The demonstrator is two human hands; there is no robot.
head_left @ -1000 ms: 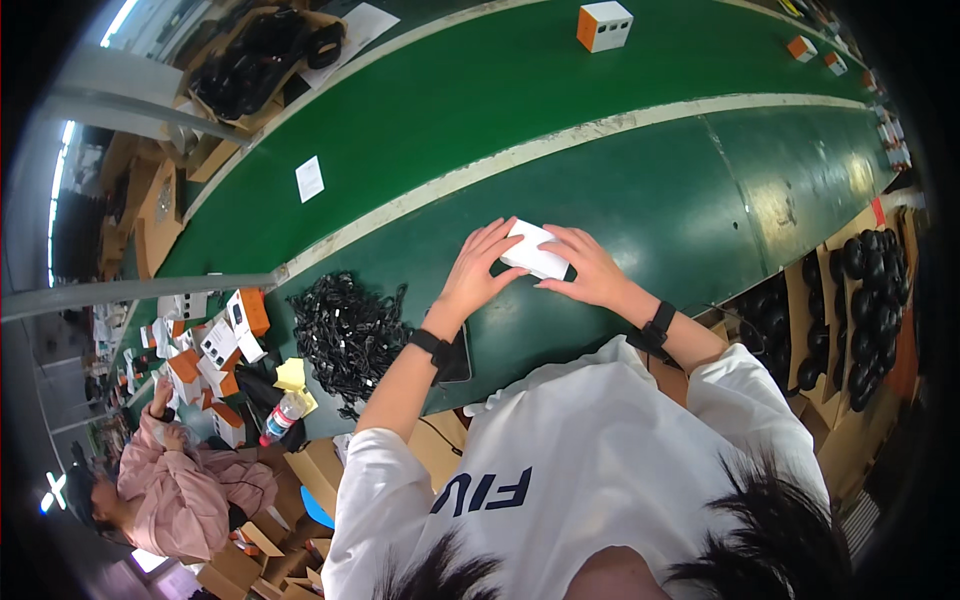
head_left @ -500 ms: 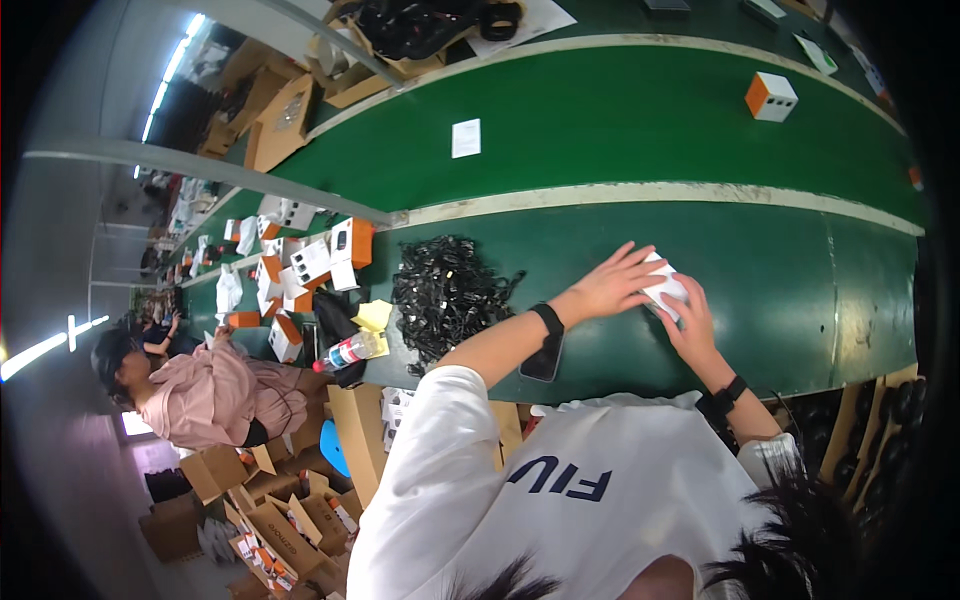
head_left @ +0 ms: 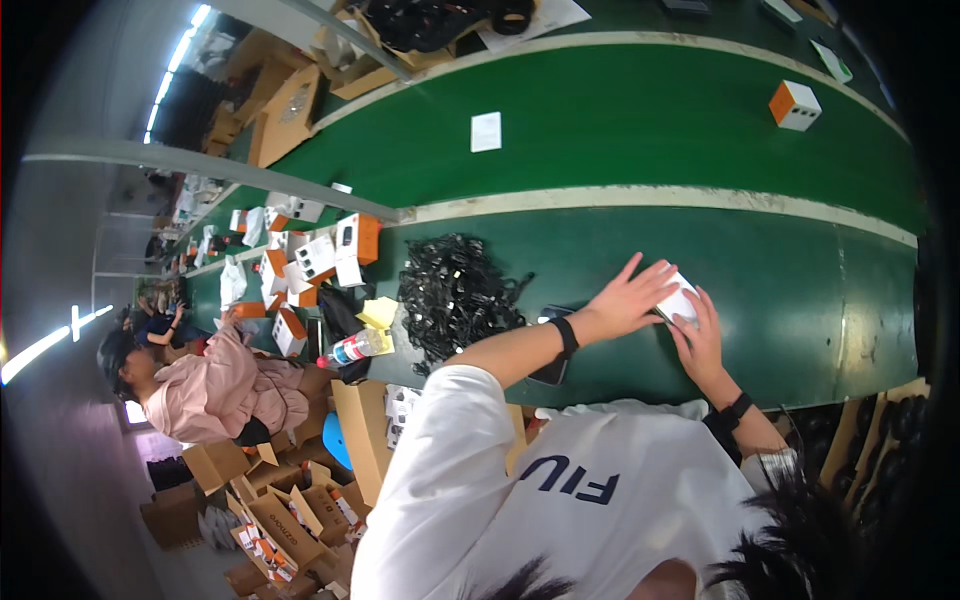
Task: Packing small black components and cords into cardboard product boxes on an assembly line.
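Both my hands are around a white rectangular block [head_left: 680, 297], which could be a flat box or a stack of leaflets; I cannot tell which. My left hand [head_left: 634, 298] lies against its left side with the fingers reaching over it. From the right, my right hand [head_left: 703, 335] grips it between thumb and bent fingers. My fingers cover parts of its edges. Beside my left wrist a dark phone [head_left: 550, 369] lies on the green table [head_left: 780, 300], partly under the forearm. Farther left is a tangled heap of black cables [head_left: 458, 300].
A bottle [head_left: 356, 347], yellow paper [head_left: 379, 313] and orange-white boxes [head_left: 357, 240] crowd the left. Beyond a raised pale rail [head_left: 640, 200], a green belt [head_left: 620, 120] carries a white sheet [head_left: 486, 132] and an orange-white box [head_left: 796, 106]. A co-worker in pink [head_left: 225, 390] sits left.
The view has shifted slightly. The white sheet and box on the belt have moved right. My hands still hold the white block, now a little farther right, with more of its top showing.
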